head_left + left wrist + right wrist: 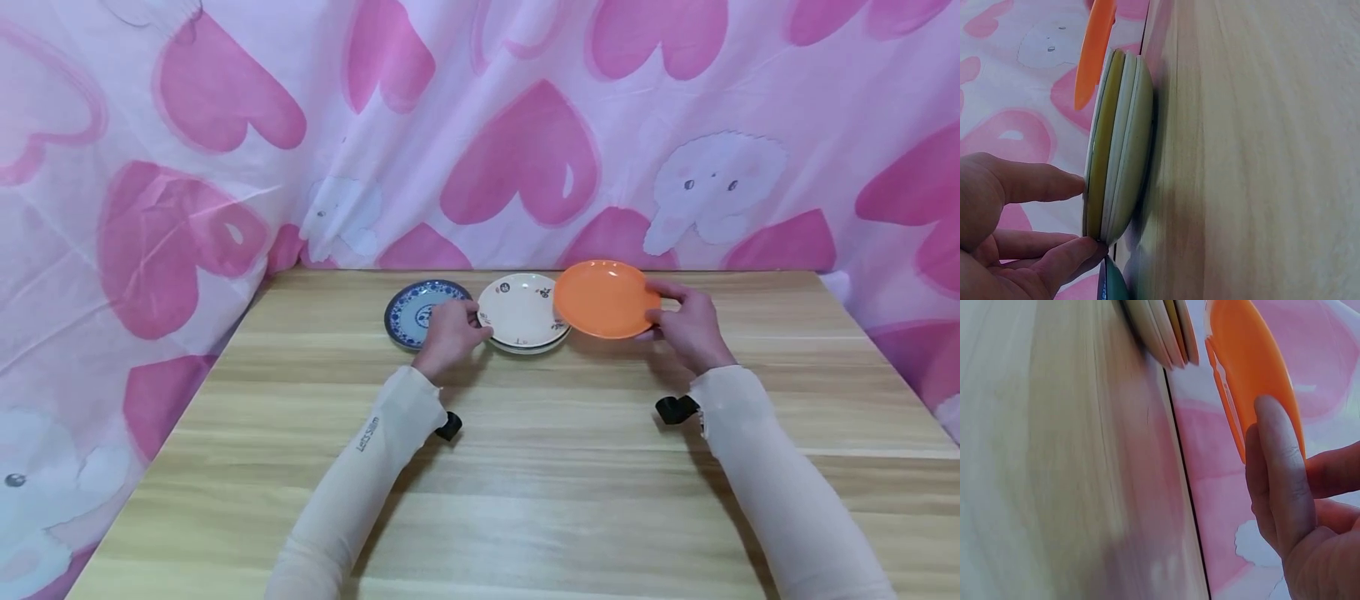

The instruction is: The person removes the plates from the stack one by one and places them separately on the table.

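In the head view, the right hand (pixel 688 323) holds a round orange plate (pixel 603 298) by its right rim, up off the table. The right wrist view shows the orange plate (pixel 1254 369) between the thumb and fingers of that hand (pixel 1291 494). The left hand (pixel 452 331) pinches the left edge of a stack of plates; the top one is a cream plate (pixel 522 308) with small dark flower prints. In the left wrist view, the left hand's (pixel 1029 231) digits touch the stack (pixel 1116 150) near its top rim and edge.
A blue-and-white patterned plate (pixel 416 304) with a dark rim lies left of the cream stack, partly behind the left hand. Everything stands near the back edge of a wooden table (pixel 540 500). A pink heart-print cloth (pixel 517 150) hangs behind and at the sides.
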Motion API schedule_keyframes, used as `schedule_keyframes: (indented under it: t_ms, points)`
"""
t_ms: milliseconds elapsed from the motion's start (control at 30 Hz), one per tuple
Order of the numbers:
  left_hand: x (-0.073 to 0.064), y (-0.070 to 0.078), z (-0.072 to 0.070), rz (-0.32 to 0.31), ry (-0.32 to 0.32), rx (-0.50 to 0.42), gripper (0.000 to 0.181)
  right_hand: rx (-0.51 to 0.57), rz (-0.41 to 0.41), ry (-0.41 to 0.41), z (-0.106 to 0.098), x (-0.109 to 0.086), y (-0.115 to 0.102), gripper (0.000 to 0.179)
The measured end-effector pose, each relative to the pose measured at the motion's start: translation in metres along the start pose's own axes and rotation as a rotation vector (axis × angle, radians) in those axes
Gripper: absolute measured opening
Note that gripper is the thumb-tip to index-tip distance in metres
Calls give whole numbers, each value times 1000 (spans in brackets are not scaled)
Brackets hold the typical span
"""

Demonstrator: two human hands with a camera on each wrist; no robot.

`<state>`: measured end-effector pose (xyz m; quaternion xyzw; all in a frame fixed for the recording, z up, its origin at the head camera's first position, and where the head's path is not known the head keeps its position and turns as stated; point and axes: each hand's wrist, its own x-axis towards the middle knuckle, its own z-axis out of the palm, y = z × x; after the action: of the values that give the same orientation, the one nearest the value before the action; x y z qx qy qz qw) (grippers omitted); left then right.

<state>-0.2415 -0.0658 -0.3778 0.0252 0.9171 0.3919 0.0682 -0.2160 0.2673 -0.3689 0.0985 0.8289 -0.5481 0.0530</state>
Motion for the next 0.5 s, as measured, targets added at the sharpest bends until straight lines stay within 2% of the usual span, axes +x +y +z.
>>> schedule_keyframes:
  t_ms: [67,267,500]
  points:
    - [0,1,0,10,1,1,49,-9,5,9,-4,-1,2,60]
    - [-1,1,-2,59,7,31,25,-20,16,15,-12,-2,10,59]
    - [-1,-1,-2,78,9,34,15,-35,42,26,-18,0,17,60]
